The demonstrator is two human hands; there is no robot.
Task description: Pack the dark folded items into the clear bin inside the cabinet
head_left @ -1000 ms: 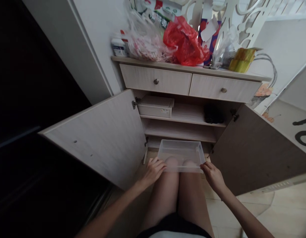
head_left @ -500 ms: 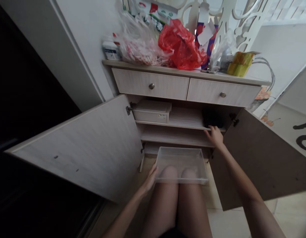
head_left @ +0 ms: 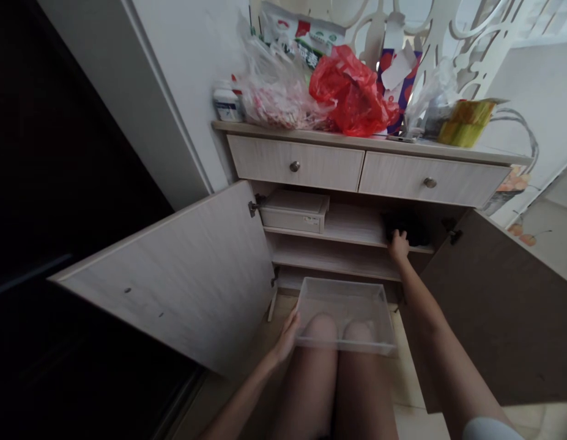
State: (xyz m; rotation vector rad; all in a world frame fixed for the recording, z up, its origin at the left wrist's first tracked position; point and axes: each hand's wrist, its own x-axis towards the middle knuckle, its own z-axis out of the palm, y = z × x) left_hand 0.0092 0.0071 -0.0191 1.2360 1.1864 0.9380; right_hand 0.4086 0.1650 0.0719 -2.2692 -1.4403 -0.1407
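A clear plastic tray (head_left: 347, 305) rests on my knees, and nothing shows inside it. My left hand (head_left: 289, 333) grips its left side. On the right end of the cabinet's upper shelf (head_left: 354, 225) lies a dark, soft-looking bundle (head_left: 412, 226). My right hand (head_left: 399, 244) is at the shelf's front edge with its fingers closed on the near left part of the bundle. At the left end of the same shelf sits a pale box (head_left: 292, 211) with a small label.
Cabinet doors stand open at left (head_left: 186, 275) and right (head_left: 494, 311). Above are two closed drawers (head_left: 295, 153). The cabinet top holds a red bag (head_left: 352, 91), a clear bag (head_left: 278, 91), a white bottle (head_left: 227, 105) and a yellow package (head_left: 466, 122).
My right hand has moved from just below the dark bundle up onto it, and its fingers have closed. The view has shifted slightly; my left hand still holds the tray.
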